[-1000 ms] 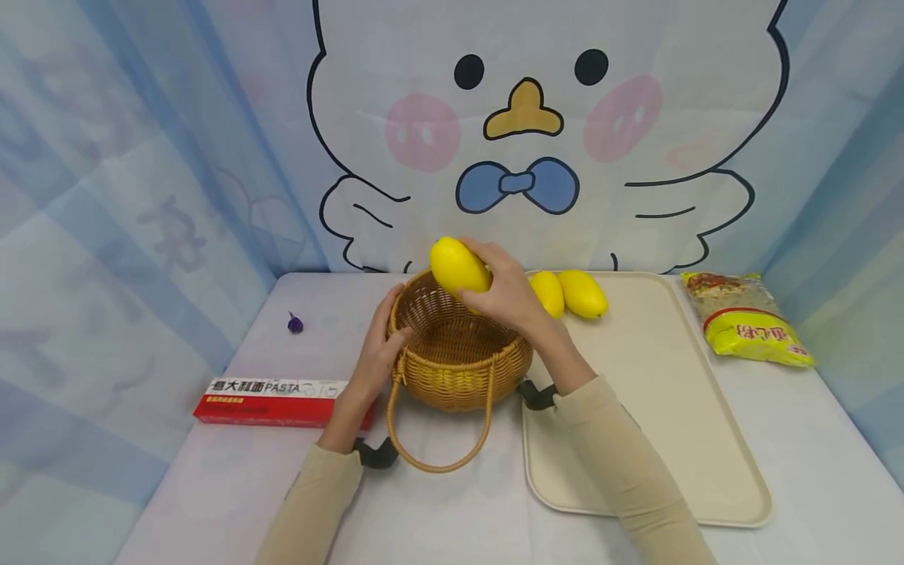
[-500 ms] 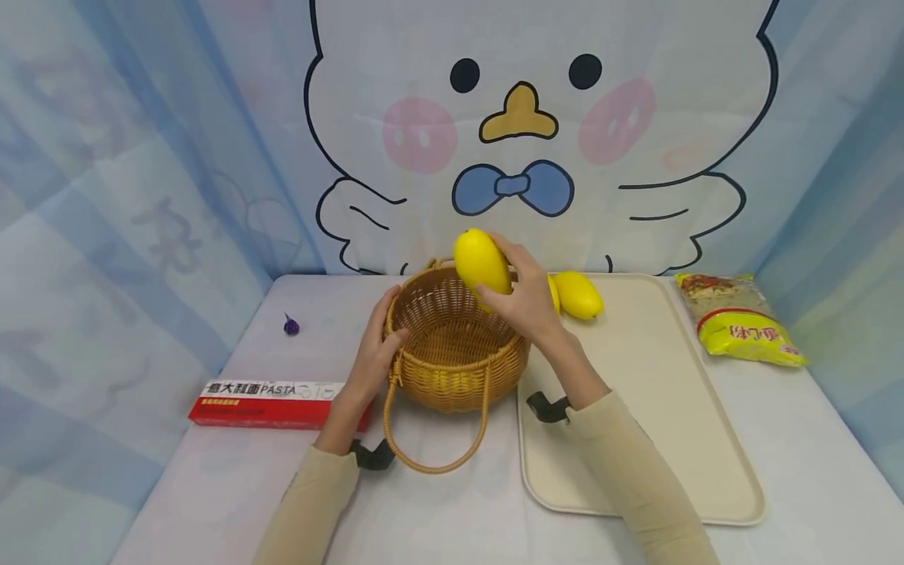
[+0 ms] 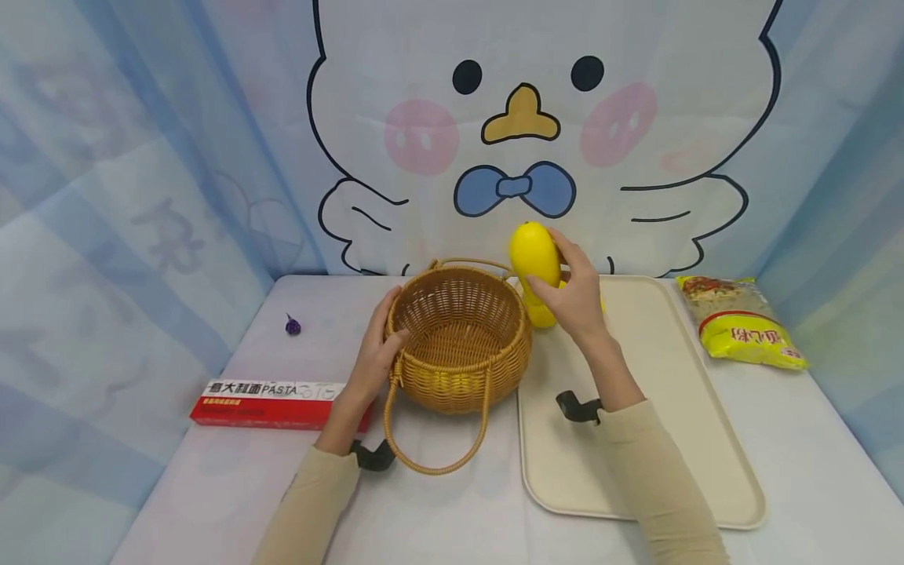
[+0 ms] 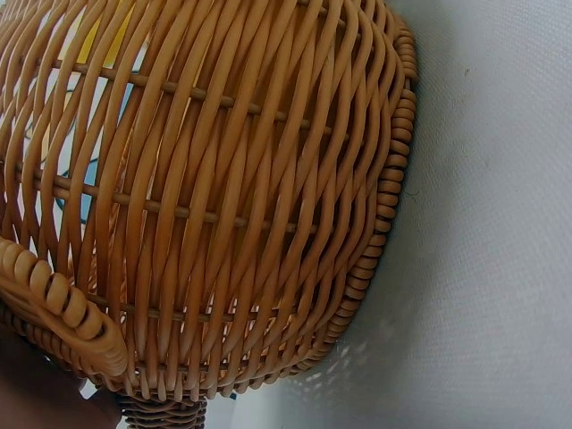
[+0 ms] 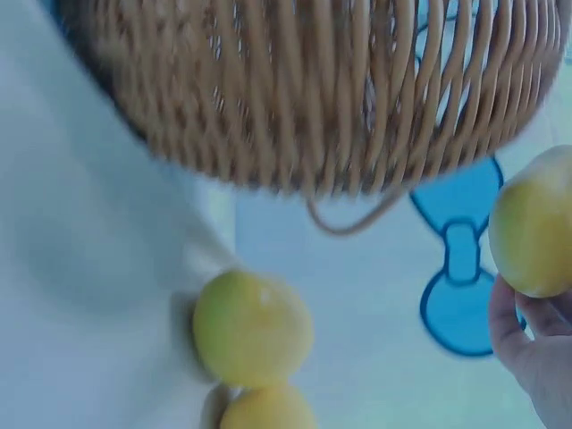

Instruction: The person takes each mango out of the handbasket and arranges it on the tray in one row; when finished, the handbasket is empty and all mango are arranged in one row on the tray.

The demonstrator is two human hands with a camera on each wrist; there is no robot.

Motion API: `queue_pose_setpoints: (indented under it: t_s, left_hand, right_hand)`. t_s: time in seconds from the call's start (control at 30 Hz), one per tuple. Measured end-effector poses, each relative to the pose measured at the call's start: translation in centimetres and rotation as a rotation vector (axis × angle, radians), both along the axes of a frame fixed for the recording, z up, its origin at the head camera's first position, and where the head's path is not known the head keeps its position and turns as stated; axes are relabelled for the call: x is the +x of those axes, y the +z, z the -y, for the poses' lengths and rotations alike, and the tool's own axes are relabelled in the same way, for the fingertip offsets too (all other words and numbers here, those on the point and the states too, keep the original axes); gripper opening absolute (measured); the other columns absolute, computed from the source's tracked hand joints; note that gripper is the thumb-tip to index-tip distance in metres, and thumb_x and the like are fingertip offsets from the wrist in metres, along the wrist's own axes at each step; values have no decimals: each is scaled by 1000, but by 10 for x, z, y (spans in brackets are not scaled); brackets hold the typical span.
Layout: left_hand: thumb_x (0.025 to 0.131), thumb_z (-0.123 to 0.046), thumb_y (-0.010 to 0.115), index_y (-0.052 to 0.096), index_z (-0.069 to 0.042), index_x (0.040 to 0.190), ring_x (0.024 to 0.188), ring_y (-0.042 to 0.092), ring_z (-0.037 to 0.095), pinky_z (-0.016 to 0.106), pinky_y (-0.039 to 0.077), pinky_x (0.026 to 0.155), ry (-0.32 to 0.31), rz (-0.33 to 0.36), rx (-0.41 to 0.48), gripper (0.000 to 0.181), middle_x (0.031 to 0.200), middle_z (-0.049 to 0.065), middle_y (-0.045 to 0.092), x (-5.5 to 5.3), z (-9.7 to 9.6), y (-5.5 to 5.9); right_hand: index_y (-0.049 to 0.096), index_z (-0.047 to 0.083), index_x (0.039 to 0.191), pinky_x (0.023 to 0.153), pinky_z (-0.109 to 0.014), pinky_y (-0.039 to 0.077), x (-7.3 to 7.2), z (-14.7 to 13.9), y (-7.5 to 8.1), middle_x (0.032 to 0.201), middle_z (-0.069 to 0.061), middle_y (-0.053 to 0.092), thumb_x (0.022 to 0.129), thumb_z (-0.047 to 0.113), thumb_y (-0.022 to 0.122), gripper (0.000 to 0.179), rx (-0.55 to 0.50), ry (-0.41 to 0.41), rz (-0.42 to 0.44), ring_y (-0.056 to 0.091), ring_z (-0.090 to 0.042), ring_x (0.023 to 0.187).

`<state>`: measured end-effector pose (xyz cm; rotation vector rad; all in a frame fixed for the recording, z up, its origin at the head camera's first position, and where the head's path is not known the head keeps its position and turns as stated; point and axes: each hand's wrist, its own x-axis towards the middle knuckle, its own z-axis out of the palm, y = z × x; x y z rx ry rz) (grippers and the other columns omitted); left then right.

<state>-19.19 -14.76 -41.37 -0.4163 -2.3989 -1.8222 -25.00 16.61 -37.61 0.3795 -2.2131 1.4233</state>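
Observation:
My left hand [image 3: 370, 353] holds the left side of a round wicker basket [image 3: 452, 388], its thumb over the rim. Nothing shows inside the basket, and one handle hangs down in front. Just right of the basket, my right hand [image 3: 579, 302] grips a yellow mango [image 3: 533, 255] in the air, above the tray's back left corner. Two more mangoes lie low behind it; the right wrist view shows one mango [image 5: 250, 326] touching another mango [image 5: 268, 411]. In the left wrist view the basket's woven wall [image 4: 232, 197] fills most of the picture.
A beige tray [image 3: 636, 439] lies right of the basket. Beyond it is a yellow bag of dry food [image 3: 749, 326]. To the left are a red and white pasta box [image 3: 268, 412] and a small purple object [image 3: 293, 326]. A printed curtain hangs behind the table.
My right hand has carried the mango from over the basket's opening rightward, to the tray side beyond the rim. The left hand stays on the basket.

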Motion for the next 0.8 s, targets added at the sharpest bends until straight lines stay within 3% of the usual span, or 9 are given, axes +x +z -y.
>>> queue_pose_setpoints:
  t_s: [0.17,0.37,0.6,0.7,0.8]
  left_hand:
    - [94,-11,46,20,-14,159,152,21,27,51,20,124,-5,3,9,71,166,7,19,8,-2,11]
    - [94,-13,46,19,-16,160,153,20,27,51,20,124,-15,-8,9,70,166,6,19,8,-1,10]
    - [94,-13,45,19,-14,160,153,21,27,52,20,124,-15,-10,6,70,166,7,19,8,-2,10]
    - [94,-12,45,19,-14,160,153,21,27,51,20,124,-9,-7,2,70,166,7,19,6,-2,7]
    - [94,-12,45,19,-19,160,153,21,25,50,20,124,-4,-5,4,71,166,4,19,-2,1,-3]
  right_hand:
    - [46,27,149,92,-41,46,-6,-19,-10,139,-7,56,85,20,72,70,-4,-63,48,51,-21,118]
    - [41,26,152,97,-40,44,-8,-42,-22,146,-8,51,87,23,69,70,-17,-129,118,48,-23,123]
    - [39,29,152,100,-42,43,-12,-67,-32,147,-7,49,88,28,69,71,-9,-203,139,47,-24,125]
    - [38,30,153,103,-45,42,-14,-76,-37,149,-7,48,89,29,68,71,-14,-233,162,46,-24,128]
    - [37,30,154,107,-46,41,-16,-84,-41,150,-7,47,90,31,68,71,-11,-260,187,45,-24,130]
